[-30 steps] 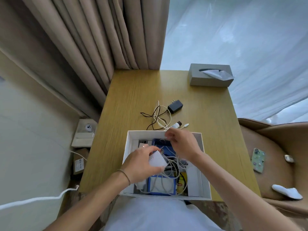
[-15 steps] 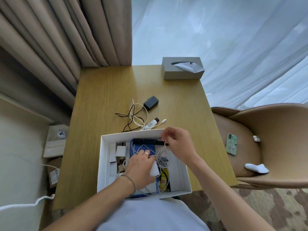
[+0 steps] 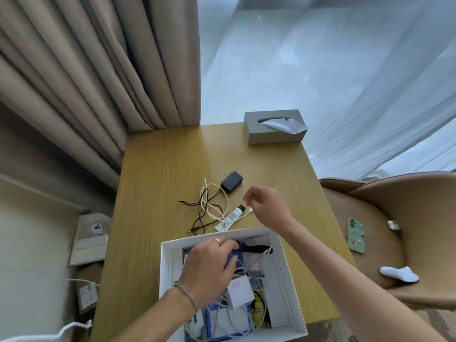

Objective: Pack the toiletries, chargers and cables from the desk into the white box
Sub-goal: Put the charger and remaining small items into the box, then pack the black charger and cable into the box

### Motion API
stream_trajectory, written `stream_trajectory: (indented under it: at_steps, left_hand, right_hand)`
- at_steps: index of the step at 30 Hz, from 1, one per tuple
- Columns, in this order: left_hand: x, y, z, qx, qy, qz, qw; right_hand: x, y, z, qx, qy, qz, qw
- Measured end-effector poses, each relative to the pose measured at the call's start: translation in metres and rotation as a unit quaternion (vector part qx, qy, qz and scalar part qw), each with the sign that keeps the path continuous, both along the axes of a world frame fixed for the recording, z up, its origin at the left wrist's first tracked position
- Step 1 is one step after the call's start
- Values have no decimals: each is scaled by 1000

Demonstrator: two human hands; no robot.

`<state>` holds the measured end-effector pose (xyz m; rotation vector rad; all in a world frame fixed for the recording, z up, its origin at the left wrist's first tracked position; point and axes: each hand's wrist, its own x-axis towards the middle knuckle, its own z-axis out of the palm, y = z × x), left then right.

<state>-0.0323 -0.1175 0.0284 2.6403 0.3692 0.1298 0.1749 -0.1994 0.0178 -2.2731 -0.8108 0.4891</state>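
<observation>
The white box [image 3: 291, 287] sat at the near edge of the wooden worktop [image 3: 160, 183], a shallow square tray of stiff card with upright walls. Inside lay a jumble: a white cube charger [image 3: 240, 291] with grey lettering, loops of thin white cable [image 3: 265, 257] running over a blue flat packet [image 3: 222, 324], a black comb [image 3: 254, 249] along the far wall, and a yellow item [image 3: 257, 307] toward the right side; what lay beneath these I could not tell.

The left hand [image 3: 209, 265] reached into the box, palm down with fingers loosely extended over the contents and holding nothing that I could see, a ring on one finger and a thin bracelet at the wrist. The right hand [image 3: 267, 206] hovered above the worktop just beyond the box, fingers curled with thumb and forefinger drawn together; whether they pinched anything could not be made out.

Outside the box, on the smooth grained worktop, lay a black plug adapter [image 3: 231, 181] with its thin black cord [image 3: 202, 213] tangled with a cream-white cable [image 3: 212, 206], whose small connector ended near the right hand. A small white tube [image 3: 229, 217] with a black cap lay just beyond the box's far wall. A grey rectangular tissue box [image 3: 274, 134] stood at the far corner.
</observation>
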Motion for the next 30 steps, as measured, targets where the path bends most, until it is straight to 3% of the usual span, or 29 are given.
stream_trajectory:
  at_steps: [4,8,14,19,24,30]
  left_hand:
    - [19,33,14,-18,-22,28,999]
    - [31,62,14,-31,-12,55,998]
    - [40,93,5,-29,7,55,998]
    - [51,100,-5,-56,35,38,997]
    - [74,91,-21,-158,96,8,983]
    - [105,92,-53,-76,163,-18,983]
  right_hand:
    - [20,32,-23,-110,-69,74,989]
    - [32,51,-55,-213,-129,176,952]
    - [34,62,-91,-283,-172,278,902]
    - [41,62,-93,-294,-176,309,887]
    - [43,50,-72,-264,-157,257,916]
    - [39,10,-29,-159,-113,89,977]
